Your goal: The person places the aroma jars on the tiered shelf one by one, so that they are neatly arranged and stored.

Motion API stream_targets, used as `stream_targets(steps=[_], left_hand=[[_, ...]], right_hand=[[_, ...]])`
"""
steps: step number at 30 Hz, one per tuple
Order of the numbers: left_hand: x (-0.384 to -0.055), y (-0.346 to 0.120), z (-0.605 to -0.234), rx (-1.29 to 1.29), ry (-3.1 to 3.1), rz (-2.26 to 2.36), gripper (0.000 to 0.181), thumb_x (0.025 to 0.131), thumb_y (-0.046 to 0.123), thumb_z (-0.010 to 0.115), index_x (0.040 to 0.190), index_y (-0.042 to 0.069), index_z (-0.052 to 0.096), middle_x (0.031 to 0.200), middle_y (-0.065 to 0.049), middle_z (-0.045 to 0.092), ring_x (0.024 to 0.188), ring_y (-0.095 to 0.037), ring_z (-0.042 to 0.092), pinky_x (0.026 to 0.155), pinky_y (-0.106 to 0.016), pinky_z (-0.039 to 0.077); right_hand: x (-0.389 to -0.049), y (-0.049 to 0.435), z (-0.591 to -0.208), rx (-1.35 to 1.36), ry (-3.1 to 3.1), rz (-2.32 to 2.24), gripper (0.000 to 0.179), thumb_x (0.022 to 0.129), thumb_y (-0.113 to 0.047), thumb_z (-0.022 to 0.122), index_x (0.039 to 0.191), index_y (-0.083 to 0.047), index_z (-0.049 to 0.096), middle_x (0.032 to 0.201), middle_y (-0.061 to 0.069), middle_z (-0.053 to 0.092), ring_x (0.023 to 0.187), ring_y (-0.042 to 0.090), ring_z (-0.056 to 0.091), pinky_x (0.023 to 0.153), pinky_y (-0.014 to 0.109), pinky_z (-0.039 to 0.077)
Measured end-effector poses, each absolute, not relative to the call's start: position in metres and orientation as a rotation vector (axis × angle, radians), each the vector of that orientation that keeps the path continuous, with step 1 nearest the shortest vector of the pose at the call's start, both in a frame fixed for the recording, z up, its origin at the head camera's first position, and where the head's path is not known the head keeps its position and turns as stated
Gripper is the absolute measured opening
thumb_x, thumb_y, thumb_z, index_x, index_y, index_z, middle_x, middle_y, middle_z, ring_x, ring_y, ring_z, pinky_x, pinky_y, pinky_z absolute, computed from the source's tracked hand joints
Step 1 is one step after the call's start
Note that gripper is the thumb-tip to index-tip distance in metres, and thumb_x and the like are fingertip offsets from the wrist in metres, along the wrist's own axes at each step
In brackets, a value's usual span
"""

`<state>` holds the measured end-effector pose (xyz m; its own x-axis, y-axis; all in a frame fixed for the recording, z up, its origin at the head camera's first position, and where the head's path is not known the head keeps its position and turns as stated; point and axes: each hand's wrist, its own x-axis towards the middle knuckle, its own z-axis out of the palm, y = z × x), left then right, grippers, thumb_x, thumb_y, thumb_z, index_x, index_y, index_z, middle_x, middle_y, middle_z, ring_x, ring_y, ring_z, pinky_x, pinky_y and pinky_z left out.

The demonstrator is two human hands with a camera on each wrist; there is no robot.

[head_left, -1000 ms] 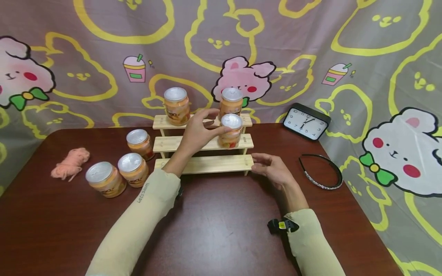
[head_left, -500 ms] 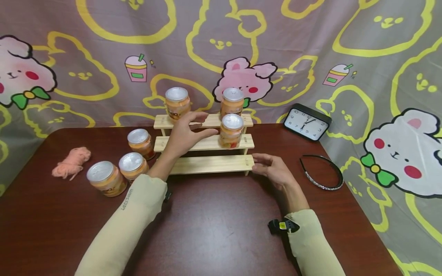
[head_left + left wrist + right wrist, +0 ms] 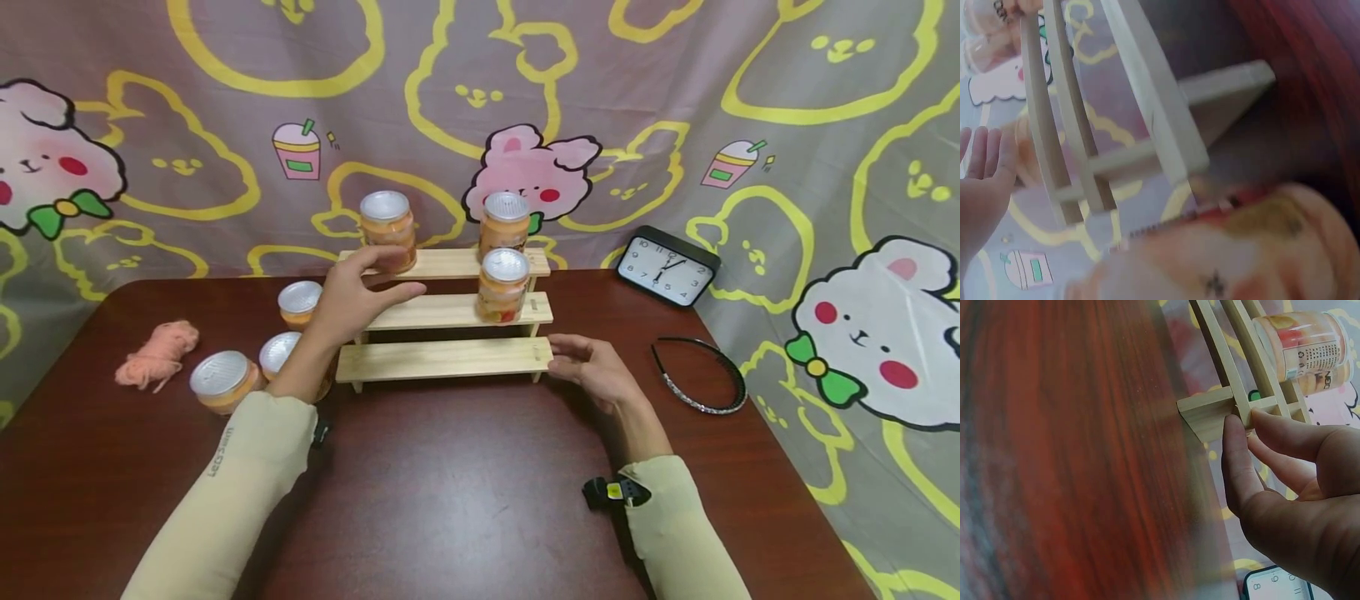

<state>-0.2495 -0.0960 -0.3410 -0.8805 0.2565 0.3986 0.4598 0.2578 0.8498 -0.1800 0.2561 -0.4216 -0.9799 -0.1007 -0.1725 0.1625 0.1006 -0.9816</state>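
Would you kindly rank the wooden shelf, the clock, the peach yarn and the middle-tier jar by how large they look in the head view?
1. Wooden shelf
2. Clock
3. Peach yarn and middle-tier jar: too alike to rank

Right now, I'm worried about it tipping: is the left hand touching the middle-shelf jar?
Apart: the head view shows bare shelf between the left hand and the middle-shelf jar.

The dark reddish-brown table (image 3: 450, 483) bears a bundle of pink yarn (image 3: 159, 354), three lidded jars (image 3: 221, 372), a three-tiered wooden stand (image 3: 450, 358), a clock (image 3: 663, 267) and a headband (image 3: 701, 407). Two more jars (image 3: 385, 207) stand on the top tier, a single jar (image 3: 501, 296) on the middle one.
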Motion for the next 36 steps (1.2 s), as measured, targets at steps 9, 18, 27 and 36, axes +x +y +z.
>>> stream_targets(steps=[9, 18, 27, 36], left_hand=[[-0.243, -0.130, -0.335, -0.609, -2.384, -1.638, 0.055, 0.087, 0.014, 0.083, 0.136, 0.000, 0.061, 0.133, -0.017, 0.060, 0.121, -0.034, 0.059, 0.101, -0.045, 0.050], [-0.241, -0.161, -0.333, -0.419, -2.520, -1.510, 0.060, 0.089, 0.033, 0.081, 0.139, 0.008, 0.060, 0.137, -0.015, 0.059, 0.125, -0.032, 0.057, 0.105, -0.048, 0.045], [-0.240, -0.184, -0.339, -0.319, -2.585, -1.514, 0.061, 0.089, 0.038, 0.080, 0.140, 0.012, 0.059, 0.138, -0.008, 0.058, 0.127, -0.029, 0.056, 0.099, -0.030, 0.047], [-0.244, -0.204, -0.346, -0.257, -2.672, -1.432, 0.068, 0.089, 0.039, 0.080, 0.144, 0.007, 0.055, 0.142, -0.015, 0.055, 0.132, -0.036, 0.051, 0.105, -0.041, 0.044]], right_hand=[[-0.180, 0.256, -0.421, 0.070, 2.171, -1.983, 0.053, 0.094, 0.011, 0.063, 0.144, 0.011, 0.046, 0.138, 0.030, 0.051, 0.102, 0.012, 0.063, 0.087, 0.025, 0.056], [-0.181, 0.255, -0.422, 0.051, 2.155, -2.023, 0.053, 0.092, 0.013, 0.063, 0.143, 0.012, 0.047, 0.136, 0.029, 0.052, 0.099, 0.012, 0.064, 0.083, 0.024, 0.056], [-0.180, 0.256, -0.422, 0.055, 2.144, -2.039, 0.054, 0.092, 0.014, 0.062, 0.143, 0.013, 0.047, 0.135, 0.030, 0.052, 0.097, 0.011, 0.064, 0.083, 0.024, 0.056], [-0.180, 0.256, -0.421, 0.082, 2.146, -2.028, 0.053, 0.092, 0.014, 0.062, 0.143, 0.012, 0.047, 0.135, 0.029, 0.052, 0.099, 0.012, 0.064, 0.084, 0.025, 0.056]])
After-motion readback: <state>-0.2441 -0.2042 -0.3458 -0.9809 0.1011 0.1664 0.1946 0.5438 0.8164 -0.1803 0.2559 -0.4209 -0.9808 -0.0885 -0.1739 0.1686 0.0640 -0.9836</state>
